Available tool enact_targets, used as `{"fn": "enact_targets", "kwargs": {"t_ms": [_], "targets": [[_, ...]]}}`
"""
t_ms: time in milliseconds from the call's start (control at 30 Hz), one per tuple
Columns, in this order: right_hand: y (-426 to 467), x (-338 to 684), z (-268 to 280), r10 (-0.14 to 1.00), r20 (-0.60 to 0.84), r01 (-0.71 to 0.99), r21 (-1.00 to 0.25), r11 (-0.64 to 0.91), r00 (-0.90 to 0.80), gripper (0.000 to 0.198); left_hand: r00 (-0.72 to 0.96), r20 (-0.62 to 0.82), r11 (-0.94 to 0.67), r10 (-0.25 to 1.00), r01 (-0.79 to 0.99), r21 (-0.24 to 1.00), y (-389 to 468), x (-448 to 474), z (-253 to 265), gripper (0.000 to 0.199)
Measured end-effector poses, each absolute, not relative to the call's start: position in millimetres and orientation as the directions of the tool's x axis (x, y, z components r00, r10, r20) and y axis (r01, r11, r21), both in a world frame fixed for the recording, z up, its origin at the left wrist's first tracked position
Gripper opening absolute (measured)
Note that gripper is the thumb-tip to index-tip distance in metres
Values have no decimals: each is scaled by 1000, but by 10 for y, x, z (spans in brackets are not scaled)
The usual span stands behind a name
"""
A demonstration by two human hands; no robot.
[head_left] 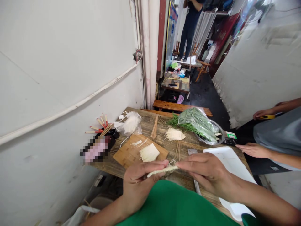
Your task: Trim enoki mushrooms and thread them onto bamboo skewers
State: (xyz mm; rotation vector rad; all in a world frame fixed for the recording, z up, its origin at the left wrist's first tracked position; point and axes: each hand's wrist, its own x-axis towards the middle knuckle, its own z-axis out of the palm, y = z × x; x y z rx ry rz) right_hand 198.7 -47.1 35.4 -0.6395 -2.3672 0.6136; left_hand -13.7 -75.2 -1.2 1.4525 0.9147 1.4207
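Low in front of me, both hands hold a thin, pale, flat piece, seen nearly edge-on, that looks like a slab of enoki mushrooms (162, 171). My left hand (142, 175) is closed round its left end, thumb on top. The fingers of my right hand (207, 171) pinch its right end. Just beyond, another enoki slab (150, 153) lies on the wooden cutting board (128, 153) beside loose strands. A frayed enoki bunch (175, 134) rests on the table farther back. Thin bamboo skewers (177, 150) lie just past my right fingertips.
A skewer bundle (154, 128), plastic bag (133, 122) and bagged green vegetables in a bowl (221, 128) stand toward the back. A white tray (231, 168) lies at right, by a metal blade-like strip (197, 186). A co-worker's hand (255, 150) reaches the table's right side.
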Motion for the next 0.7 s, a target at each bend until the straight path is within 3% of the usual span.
{"fn": "enact_targets", "kwargs": {"t_ms": [133,367,700], "targets": [[-471,2020,378,551,428,281,-546,789,-716,31,116,430,-419,895,-107,902,-761,-177,-70,36],[-504,2060,413,523,400,295,-506,811,-752,28,226,630,-649,743,17,760,-756,-279,-121,40],[-589,2056,407,444,414,290,-384,876,-794,38,332,706,-765,626,81,640,-786,-437,-154,35]]}}
